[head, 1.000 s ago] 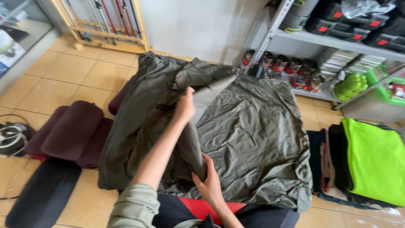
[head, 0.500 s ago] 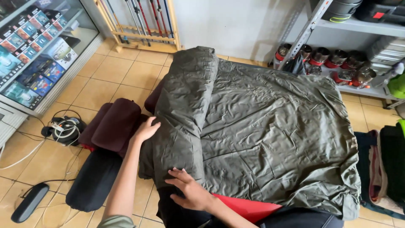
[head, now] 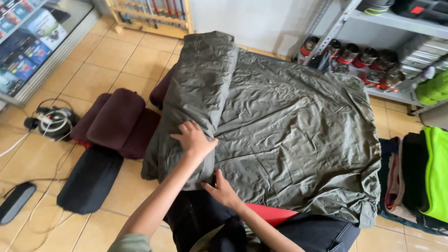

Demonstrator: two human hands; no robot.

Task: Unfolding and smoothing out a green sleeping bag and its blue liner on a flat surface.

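Head view: left hand (head: 195, 139) reaches forward from lower left, forearm angled up-right, palm down, fingers (head: 183, 135) spread flat and released on the folded-over flap of the olive-green sleeping bag (head: 298, 135); pressing, not gripping. Right hand (head: 223, 190) sits just below and right of the left, wrist bent, fingers (head: 208, 187) loose and splayed against the bag's near edge where the flap meets the flat layer; no grasp there either. The bag lies spread on the tiled floor (head: 56, 88), running from both sets of fingers away to the far side and to the right, with the folded strip along its left edge. A red patch (head: 270, 214) shows just right of the right fingers. Left of the left fingers: maroon rolled pads (head: 114, 119), a black pouch (head: 88, 179) nearer, a cable coil (head: 51, 122) further left. Far right: metal shelf (head: 373, 21) with canisters (head: 359, 56), lime-green fabric (head: 436, 168).
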